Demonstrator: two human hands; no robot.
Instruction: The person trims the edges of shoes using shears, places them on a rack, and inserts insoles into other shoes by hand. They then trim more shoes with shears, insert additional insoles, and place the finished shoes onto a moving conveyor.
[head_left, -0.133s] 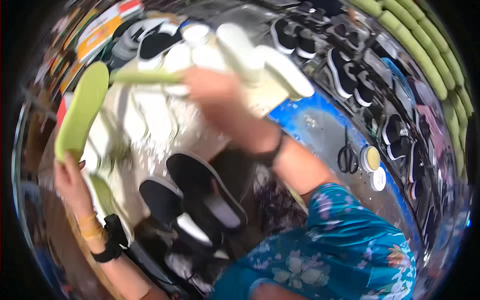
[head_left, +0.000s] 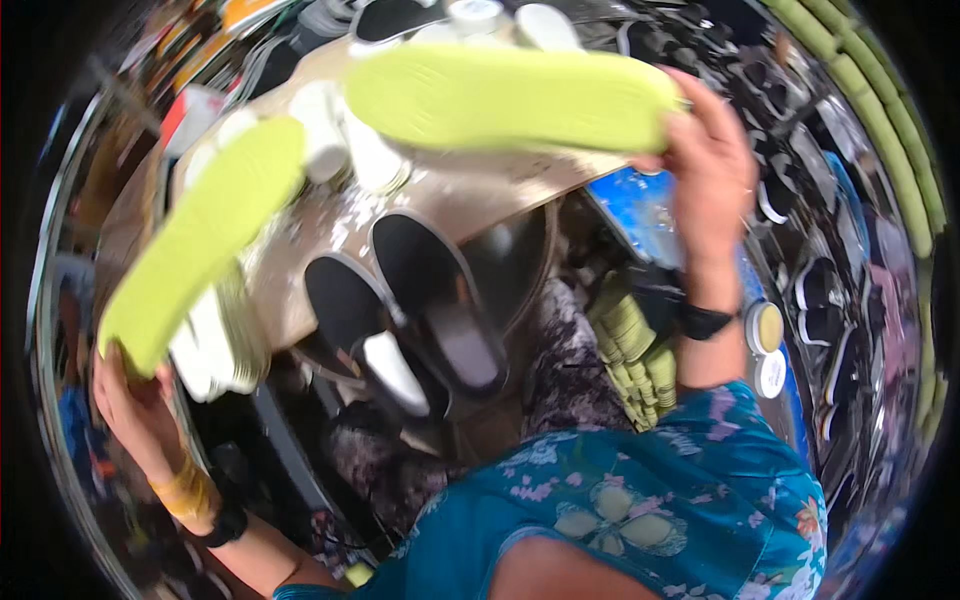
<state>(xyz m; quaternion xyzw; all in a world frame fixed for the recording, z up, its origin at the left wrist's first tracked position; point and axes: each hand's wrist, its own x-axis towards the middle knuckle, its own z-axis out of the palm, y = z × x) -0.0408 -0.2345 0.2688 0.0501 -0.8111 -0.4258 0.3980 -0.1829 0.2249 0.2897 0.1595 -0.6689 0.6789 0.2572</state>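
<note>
My left hand (head_left: 138, 412) grips the lower end of a yellow-green insole (head_left: 215, 220), which slants up to the right over the work table (head_left: 280, 285). Out to the right, my right hand (head_left: 708, 175) pinches the end of a second yellow-green insole (head_left: 500, 95). That one lies nearly level across the far side of the table and is slightly blurred. Between my arms and closer to me sit two black shoes (head_left: 425, 265) side by side, a white patch showing in the left one. Stacks of white insoles (head_left: 215, 340) stand beneath and behind the left insole.
White scraps are strewn over the table. Right of it, a blue surface (head_left: 630, 205) carries a round tin (head_left: 765, 328) and its white lid (head_left: 770, 374). Bundled green insoles (head_left: 635, 350) lie near my right forearm. Black shoes (head_left: 820, 290) line the right side, with green rolls (head_left: 880, 130) beyond.
My right hand has swung to the right with its insole, which now shows its broad face rather than its edge. The left insole has tilted further right. The whole view has shifted.
</note>
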